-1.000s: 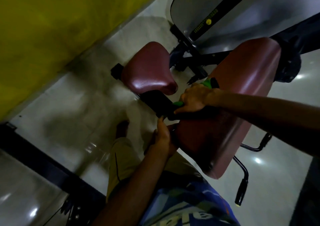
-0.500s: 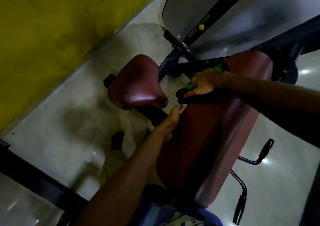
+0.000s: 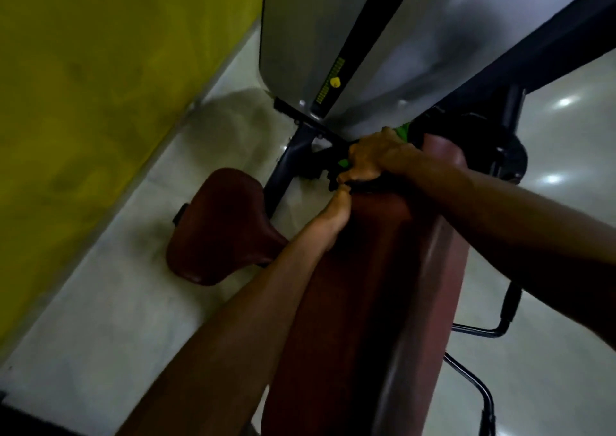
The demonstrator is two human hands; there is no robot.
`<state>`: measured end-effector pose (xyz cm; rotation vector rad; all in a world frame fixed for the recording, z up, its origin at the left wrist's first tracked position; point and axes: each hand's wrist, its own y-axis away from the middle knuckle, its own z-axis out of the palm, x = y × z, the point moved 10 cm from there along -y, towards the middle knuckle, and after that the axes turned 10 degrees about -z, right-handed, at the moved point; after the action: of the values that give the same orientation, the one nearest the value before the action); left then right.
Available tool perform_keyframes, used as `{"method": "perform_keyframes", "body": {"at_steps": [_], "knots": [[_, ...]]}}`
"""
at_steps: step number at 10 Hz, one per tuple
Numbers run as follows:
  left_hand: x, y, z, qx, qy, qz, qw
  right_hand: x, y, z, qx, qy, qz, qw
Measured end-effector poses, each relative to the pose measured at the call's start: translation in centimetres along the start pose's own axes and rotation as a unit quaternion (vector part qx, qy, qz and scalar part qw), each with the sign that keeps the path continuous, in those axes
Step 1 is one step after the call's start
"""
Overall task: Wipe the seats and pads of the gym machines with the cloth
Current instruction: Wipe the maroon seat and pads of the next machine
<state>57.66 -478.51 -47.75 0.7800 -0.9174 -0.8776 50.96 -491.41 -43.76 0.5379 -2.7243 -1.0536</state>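
A long maroon back pad [image 3: 373, 295] of a gym machine runs from the bottom centre up to the middle right. My right hand [image 3: 373, 157] grips a dark cloth with green edges [image 3: 405, 131] and presses it on the pad's far end. My left hand [image 3: 335, 217] rests against the pad's left edge just below the right hand, its fingers hidden behind the edge. A smaller maroon seat [image 3: 223, 225] sits lower to the left of the pad.
A yellow wall [image 3: 100, 68] fills the upper left. A grey weight-stack cover [image 3: 383, 35] with a yellow pin stands behind the pad. Black handle bars [image 3: 500, 322] stick out at the right over the glossy pale floor [image 3: 116, 302].
My right hand has slid the cloth up along the pad toward its far end. My left hand has followed up the pad's left edge. The view has moved closer.
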Motion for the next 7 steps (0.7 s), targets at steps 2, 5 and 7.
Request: {"method": "perform_keyframes", "body": {"at_steps": [2,5,7], "knots": [[2.2,-0.8,1.9,0.013,-0.051,0.006,0.999,0.1,0.2,-5.7,0.044,0.192,-0.004,0.98],[1.8,-8.2,0.2,0.07,-0.036,0.063,0.995,6.0,4.1,-9.1,0.209,-0.023,0.033,0.977],[1.9,-10.3,-1.0,0.107,-0.14,0.072,0.982,11.2,9.2,-5.8,0.332,-0.29,0.028,0.897]]}}
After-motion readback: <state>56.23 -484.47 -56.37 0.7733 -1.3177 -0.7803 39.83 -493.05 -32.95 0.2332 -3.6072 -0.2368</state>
